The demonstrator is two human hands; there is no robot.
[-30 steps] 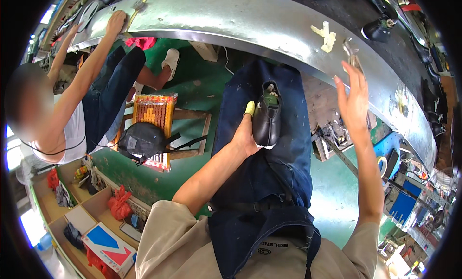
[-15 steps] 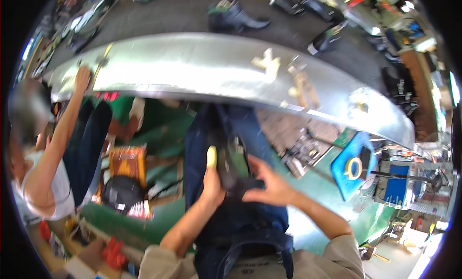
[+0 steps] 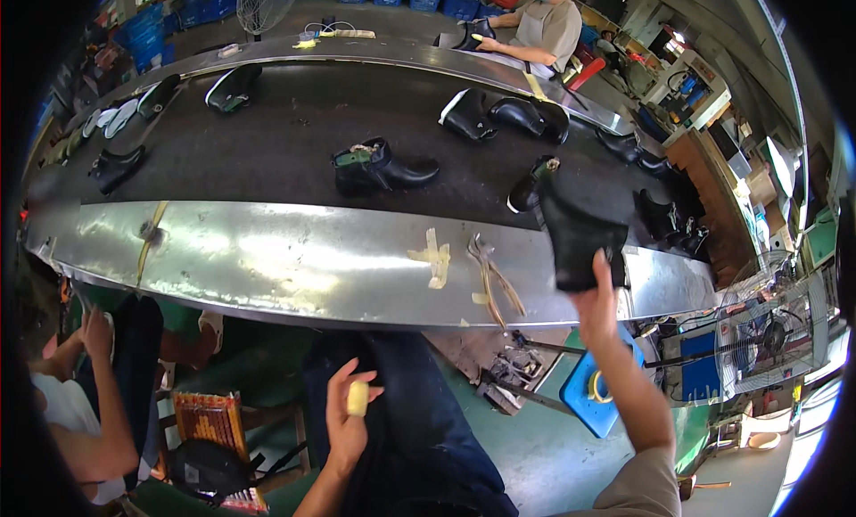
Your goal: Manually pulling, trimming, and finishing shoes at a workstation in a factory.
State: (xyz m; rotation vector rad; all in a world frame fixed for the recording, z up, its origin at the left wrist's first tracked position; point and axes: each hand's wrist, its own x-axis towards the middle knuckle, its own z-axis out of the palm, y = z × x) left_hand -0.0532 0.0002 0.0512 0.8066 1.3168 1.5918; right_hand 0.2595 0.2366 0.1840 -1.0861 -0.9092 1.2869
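Observation:
A black ankle boot [image 3: 578,242] is in my right hand [image 3: 597,305], raised over the near metal ledge [image 3: 294,250] and reaching over the dark belt's edge. My thumb presses against the boot's side, while my other fingers are mostly hidden behind it. Lower down, above my lap, my left hand [image 3: 346,419] is empty with its fingers apart, a yellow wrap [image 3: 358,398] round its thumb. Pincers [image 3: 493,285] with worn handles lie on the ledge left of the held boot, beside a cross of pale tape [image 3: 433,258].
On the dark belt [image 3: 267,151] stand several black boots, one of them [image 3: 383,167] near the middle. A co-worker [image 3: 544,31] holds a boot across the belt; another [image 3: 80,401] sits at left. A blue stool [image 3: 588,401] bears a tape roll; a caged fan [image 3: 776,330] stands right.
The boot has gone from between both hands above my lap up and forward to the belt in my right hand. My left hand has let go of it. The view has tilted up.

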